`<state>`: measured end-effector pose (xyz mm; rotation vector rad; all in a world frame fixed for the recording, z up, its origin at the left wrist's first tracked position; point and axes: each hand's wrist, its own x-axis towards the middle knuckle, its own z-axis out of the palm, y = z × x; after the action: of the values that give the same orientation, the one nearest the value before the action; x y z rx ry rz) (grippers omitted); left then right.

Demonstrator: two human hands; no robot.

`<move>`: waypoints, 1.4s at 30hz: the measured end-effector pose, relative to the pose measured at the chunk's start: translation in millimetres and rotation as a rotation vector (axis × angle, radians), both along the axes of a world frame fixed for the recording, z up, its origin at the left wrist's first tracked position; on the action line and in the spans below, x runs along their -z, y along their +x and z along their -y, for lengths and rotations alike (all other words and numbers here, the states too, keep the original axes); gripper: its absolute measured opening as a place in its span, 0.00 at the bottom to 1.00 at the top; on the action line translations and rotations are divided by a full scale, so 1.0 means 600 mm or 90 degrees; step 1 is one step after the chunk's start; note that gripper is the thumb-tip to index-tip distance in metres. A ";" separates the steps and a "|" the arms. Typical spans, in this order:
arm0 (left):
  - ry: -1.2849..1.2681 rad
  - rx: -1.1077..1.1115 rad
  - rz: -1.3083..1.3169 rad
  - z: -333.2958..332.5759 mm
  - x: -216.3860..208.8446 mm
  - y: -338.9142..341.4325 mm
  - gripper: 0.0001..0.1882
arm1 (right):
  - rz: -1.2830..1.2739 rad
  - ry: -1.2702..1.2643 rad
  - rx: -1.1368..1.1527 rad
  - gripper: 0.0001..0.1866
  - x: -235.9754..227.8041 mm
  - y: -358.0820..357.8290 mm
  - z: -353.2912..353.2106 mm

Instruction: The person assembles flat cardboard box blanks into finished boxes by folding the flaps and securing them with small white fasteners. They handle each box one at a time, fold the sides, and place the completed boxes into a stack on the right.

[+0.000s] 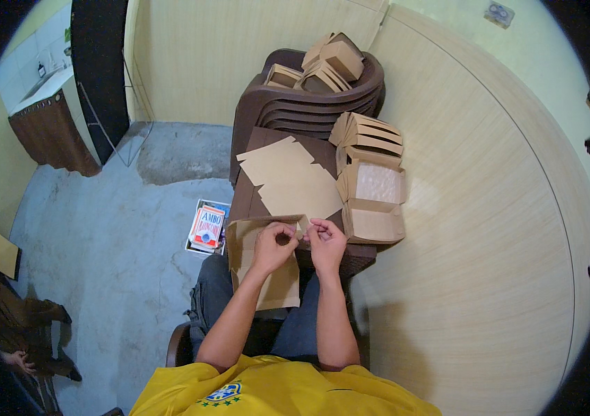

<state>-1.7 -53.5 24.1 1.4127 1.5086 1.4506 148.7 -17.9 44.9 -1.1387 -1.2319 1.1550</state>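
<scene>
L hand (274,247) curled, thumb & fingers near a ring; R hand (326,244) bent just beside, both at box's far R corner, can't tell if pinching. Cardboard box (278,284) over lap: plain brown, part-folded, far wall up. Beyond: flat blanks (291,177); folded boxes (377,184) to R.

Brown table (245,198) carries flat die-cut cardboard blanks (295,177) across its middle, notched edges showing. Folded cardboard boxes (376,220) line its right side, the far ones nested close. Beyond stand stacked brown plastic chairs (302,105); the topmost seat bears jumbled cartons (343,59). Left of the table, scuffed blue-grey floor (115,229) appears to hold a white box (195,247) containing a printed pack (207,227).
</scene>
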 end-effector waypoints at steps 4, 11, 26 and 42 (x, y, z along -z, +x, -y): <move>0.005 0.082 -0.013 0.009 -0.003 0.004 0.09 | 0.041 0.015 -0.046 0.12 -0.009 -0.007 -0.012; -0.034 0.072 0.147 0.006 0.003 0.005 0.07 | -0.001 0.058 -0.043 0.14 0.012 -0.001 -0.001; -0.065 0.028 0.302 -0.030 -0.022 0.007 0.13 | 0.167 0.182 -0.003 0.16 0.008 0.012 0.027; 0.032 -0.007 0.355 0.002 -0.049 0.027 0.09 | -0.068 0.017 -0.013 0.15 -0.032 -0.003 0.007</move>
<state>14.7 -54.7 53.6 0.9128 1.1300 1.7160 146.9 -22.2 64.2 -1.0340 -1.1751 1.1962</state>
